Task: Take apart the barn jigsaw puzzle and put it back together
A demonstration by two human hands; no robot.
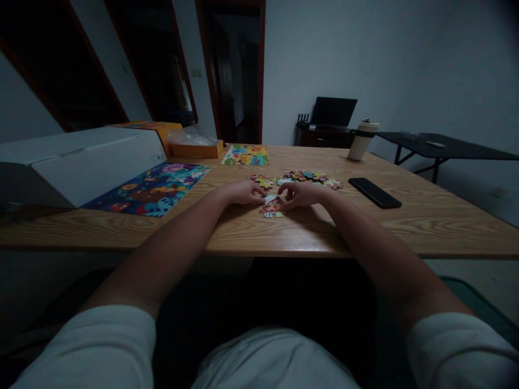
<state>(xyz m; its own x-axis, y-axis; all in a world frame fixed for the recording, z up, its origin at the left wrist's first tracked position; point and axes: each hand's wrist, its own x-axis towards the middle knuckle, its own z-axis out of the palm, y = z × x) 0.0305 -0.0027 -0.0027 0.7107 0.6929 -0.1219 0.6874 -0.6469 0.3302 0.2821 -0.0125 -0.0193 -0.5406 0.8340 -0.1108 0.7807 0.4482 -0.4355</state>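
As the fingers [288,186] curl, puzzle pieces [271,199] lie between them

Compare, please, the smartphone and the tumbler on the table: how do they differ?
The smartphone is black; the tumbler is mostly cream. The smartphone lies flat; the tumbler stands. The smartphone is nearer the right hand, the tumbler farther. Both rest on the wooden table.

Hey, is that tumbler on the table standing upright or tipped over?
Upright: the tumbler stands with its base on the wooden table and its lid on top.
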